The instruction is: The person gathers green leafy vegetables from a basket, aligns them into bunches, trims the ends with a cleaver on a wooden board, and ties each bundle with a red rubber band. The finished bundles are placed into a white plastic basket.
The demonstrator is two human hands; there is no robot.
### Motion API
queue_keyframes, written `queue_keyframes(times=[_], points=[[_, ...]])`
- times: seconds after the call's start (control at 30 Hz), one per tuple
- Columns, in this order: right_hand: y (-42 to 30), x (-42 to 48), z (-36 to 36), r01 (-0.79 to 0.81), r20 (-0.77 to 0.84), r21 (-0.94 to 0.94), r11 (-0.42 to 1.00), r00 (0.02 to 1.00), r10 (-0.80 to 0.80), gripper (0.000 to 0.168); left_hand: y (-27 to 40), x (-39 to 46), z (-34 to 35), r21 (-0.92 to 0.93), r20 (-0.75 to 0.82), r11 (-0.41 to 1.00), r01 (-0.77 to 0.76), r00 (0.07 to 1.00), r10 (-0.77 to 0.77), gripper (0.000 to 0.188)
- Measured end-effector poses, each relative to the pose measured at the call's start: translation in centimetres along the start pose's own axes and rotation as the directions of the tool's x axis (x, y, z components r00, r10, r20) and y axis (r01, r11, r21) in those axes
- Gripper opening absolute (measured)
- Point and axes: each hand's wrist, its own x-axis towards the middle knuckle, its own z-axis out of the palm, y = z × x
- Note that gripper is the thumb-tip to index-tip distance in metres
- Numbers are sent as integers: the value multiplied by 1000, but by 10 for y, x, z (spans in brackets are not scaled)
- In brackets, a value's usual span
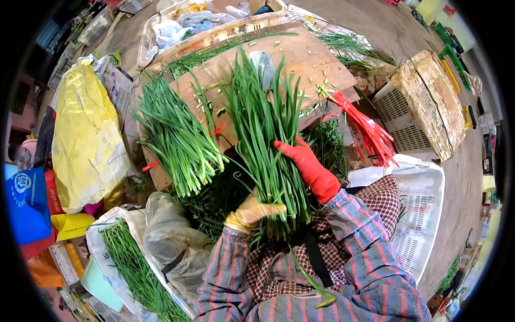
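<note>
A large bundle of long green garlic chives (267,153) stands nearly upright between my two gloved hands. My left hand (255,211), in a yellowish glove, grips its lower part near the cut ends. Against its right side rests my right hand (307,163), in a red rubber glove, with part of the fingers hidden behind the leaves. Another bunch of chives (179,135) lies on the left of the wooden board (322,72), with its pale ends toward me. Red plastic ties (368,131) lie in a sheaf at the board's right. One red tie (218,129) is between the bunches.
Cut stem bits dot the board. Beyond it stands a crate of plastic bags (217,34). Left are a yellow sack (86,141) and a crate holding chives (139,269). A white crate (422,213) and a crate under worn cardboard (430,100) stand right.
</note>
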Motion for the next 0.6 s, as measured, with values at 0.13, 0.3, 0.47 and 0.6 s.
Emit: queue_keyframes(times=[0.13,0.3,0.47,0.6], points=[[-4,-17,21,104,13,-121,987,995,-103,57,62,5,25,-140,-278,949,-283,931,237,71],[-52,-58,53,295,131,-77,952,950,-284,55,96,-8,44,-151,-225,879,-452,882,415,70],[-84,-97,91,404,324,-158,901,883,-339,74,121,-61,34,304,-65,768,-564,792,607,63],[-69,-104,98,387,407,-214,897,870,-278,80,139,-93,46,431,-73,835,-342,909,410,54]])
